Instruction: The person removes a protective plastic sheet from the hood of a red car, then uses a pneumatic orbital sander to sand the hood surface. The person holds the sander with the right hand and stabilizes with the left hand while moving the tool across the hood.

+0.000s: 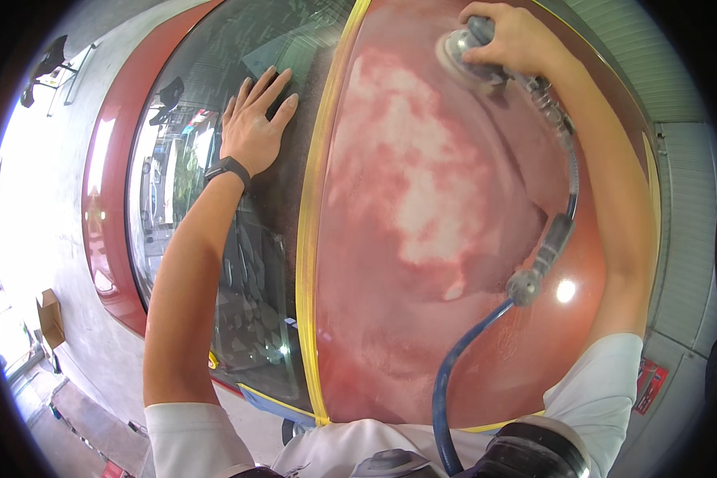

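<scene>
My right hand [518,40] is wrapped round the top of an air-powered orbital sander [472,54], whose round pad rests on a red car panel [374,319] near its far edge. The panel is dull and dusty, with a pale, patchy sanded area in the middle. From the sander a hose [464,342] with metal and dark fittings runs back over the panel toward my body. My left hand [255,123] lies with its fingers spread on the dark car window glass [251,319], holding nothing. A dark watch sits on that wrist.
Yellow masking tape [311,263] runs along the border between glass and panel. The car's red roof [107,223] curves at the left. A cardboard box [50,319] stands on the grey floor at the left. Corrugated grey wall panels [685,183] rise at the right.
</scene>
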